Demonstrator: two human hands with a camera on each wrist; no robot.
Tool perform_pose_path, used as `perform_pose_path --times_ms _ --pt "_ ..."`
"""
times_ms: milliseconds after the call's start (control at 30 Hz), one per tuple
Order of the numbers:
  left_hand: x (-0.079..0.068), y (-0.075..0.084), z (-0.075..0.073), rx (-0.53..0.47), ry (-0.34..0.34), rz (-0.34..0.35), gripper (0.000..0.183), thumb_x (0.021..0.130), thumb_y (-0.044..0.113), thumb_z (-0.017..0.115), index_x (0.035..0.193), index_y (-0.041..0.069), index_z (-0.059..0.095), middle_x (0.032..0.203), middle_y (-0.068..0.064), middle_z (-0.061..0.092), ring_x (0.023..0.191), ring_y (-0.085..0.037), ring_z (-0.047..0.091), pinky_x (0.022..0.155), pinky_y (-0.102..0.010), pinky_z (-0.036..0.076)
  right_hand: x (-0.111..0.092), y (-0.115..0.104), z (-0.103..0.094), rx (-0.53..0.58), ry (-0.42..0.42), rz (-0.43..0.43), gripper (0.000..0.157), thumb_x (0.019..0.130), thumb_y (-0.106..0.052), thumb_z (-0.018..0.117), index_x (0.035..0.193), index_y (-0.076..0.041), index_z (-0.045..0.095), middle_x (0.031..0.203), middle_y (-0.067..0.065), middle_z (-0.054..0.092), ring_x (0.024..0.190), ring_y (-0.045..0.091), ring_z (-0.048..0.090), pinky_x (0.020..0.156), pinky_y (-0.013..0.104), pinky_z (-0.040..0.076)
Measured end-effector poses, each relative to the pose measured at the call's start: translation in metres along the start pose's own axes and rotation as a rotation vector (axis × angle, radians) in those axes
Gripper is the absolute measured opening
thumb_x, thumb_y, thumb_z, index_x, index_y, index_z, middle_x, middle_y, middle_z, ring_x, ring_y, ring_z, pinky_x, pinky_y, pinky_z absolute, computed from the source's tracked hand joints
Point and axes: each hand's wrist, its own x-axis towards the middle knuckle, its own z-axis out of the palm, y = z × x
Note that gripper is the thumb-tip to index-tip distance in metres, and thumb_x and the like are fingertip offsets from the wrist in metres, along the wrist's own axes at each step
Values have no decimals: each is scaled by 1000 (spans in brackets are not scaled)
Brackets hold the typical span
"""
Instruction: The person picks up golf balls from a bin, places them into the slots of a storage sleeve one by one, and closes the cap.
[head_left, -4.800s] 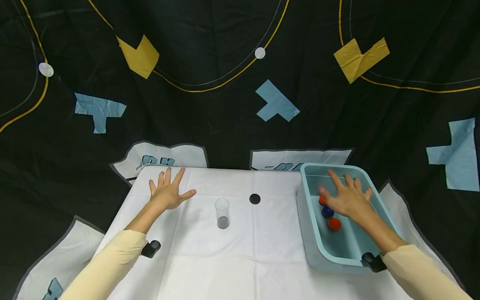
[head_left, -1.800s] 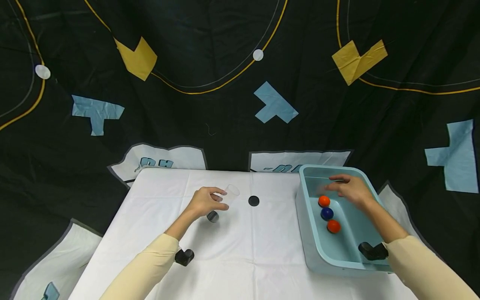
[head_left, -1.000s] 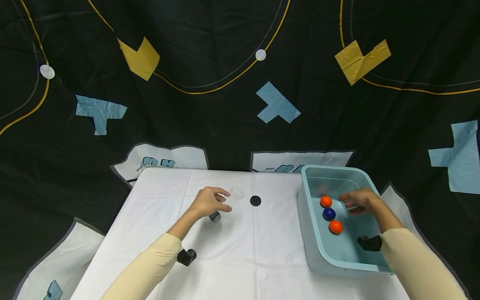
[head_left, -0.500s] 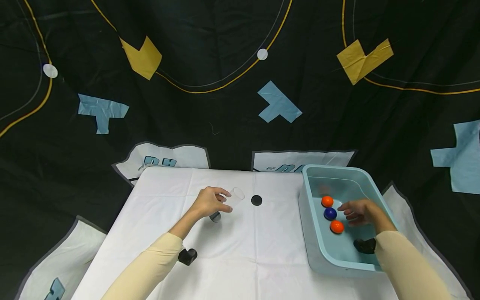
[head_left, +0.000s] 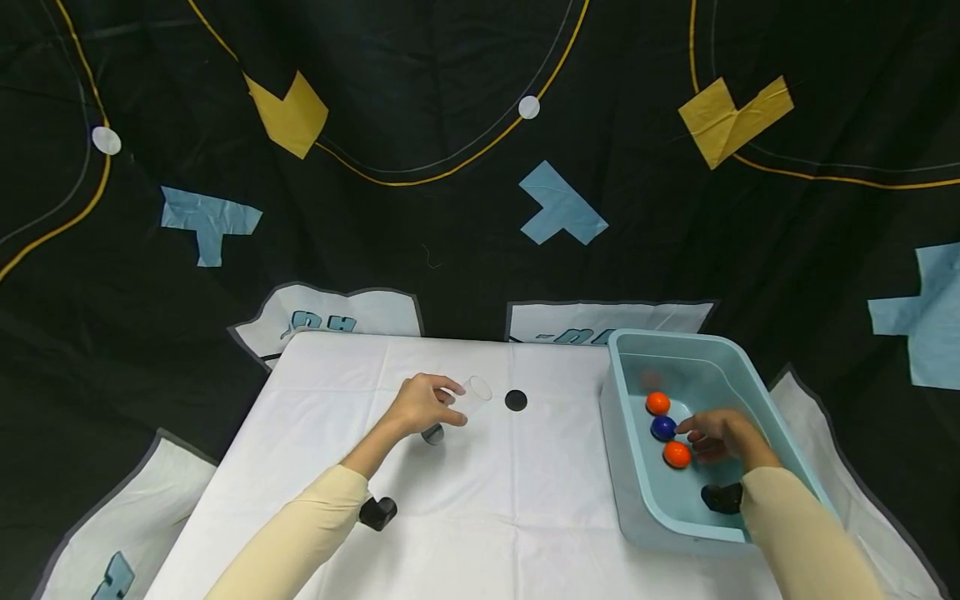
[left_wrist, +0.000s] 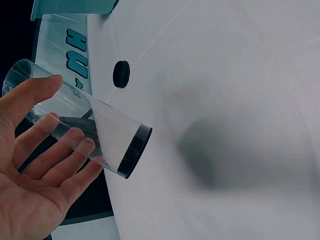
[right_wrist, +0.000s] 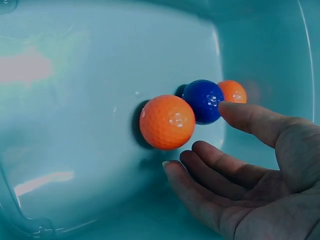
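My left hand [head_left: 420, 405] grips a clear plastic cylinder [left_wrist: 112, 131], thumb on one side and fingers on the other. The cylinder is tilted above the white table, its black base lower left and its rim up toward the right in the head view. Inside the pale blue bin [head_left: 626, 483], my right hand [head_left: 722, 435] hangs with loosely curved fingers and nothing between them. Beside its fingertips lie three golf balls in a row: an orange ball [right_wrist: 167, 122], a blue ball [right_wrist: 202, 101] and another orange ball [right_wrist: 233, 92]. The thumb tip overlaps the blue one's edge in the right wrist view.
A small black disc [head_left: 516, 401] lies on the white-covered table [head_left: 450, 533] between the cylinder and the bin. The bin takes up the table's right side. Behind hangs a black cloth [head_left: 420, 250] with tape pieces and yellow lines.
Earlier the cylinder stood upright on the table; my left hand has since lifted and tilted it. My right hand has lowered into the bin and moved nearer the balls.
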Motion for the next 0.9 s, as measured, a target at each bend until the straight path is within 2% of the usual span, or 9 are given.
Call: perform_pose_path --times_ms 100,167,267,367,500,733,900 --pt "0 1 0 -3 1 -2 39 69 20 93 105 16 78 99 -4 77 97 -19 71 86 -39 58 -2 1 3 1 1 0 50 92 -17 73 125 14 53 108 29 64 93 37 69 84 41 61" --pt "0 2 0 -3 1 0 39 69 20 93 105 15 78 100 -7 77 97 -20 71 86 -39 59 -15 -1 5 -16 -40 -27 51 96 -19 68 128 16 49 112 31 63 97 38 69 89 40 59" --pt "-1 3 0 -6 0 -2 39 69 20 93 105 16 78 101 -8 77 96 -20 71 85 -39 59 -24 -5 10 -14 -23 -15 51 96 -17 67 128 17 48 110 32 64 94 36 69 90 41 59" --pt "-1 2 1 -7 -4 -8 39 69 20 93 105 16 78 101 -8 77 96 -20 70 84 -39 59 -23 -6 12 5 6 18 51 93 -15 70 127 16 50 104 30 66 88 34 71 86 40 60" --pt "-2 1 1 -3 -10 -10 40 69 20 93 106 15 77 100 -6 76 95 -21 70 84 -39 59 -25 -6 14 18 5 26 49 92 -14 71 127 16 51 101 29 68 84 32 72 84 39 61" --pt "-2 -3 1 -2 -6 -4 39 68 19 93 104 15 78 97 -4 76 94 -21 70 83 -40 58 -28 -7 16 26 -21 20 45 95 -13 69 125 15 52 97 26 67 82 29 72 90 38 59" --pt "-2 -4 1 -7 -6 -5 39 69 19 93 104 15 78 98 -6 76 94 -21 70 84 -40 58 -27 -7 17 25 -38 21 41 94 -12 69 122 14 54 95 23 66 79 27 71 88 36 59"
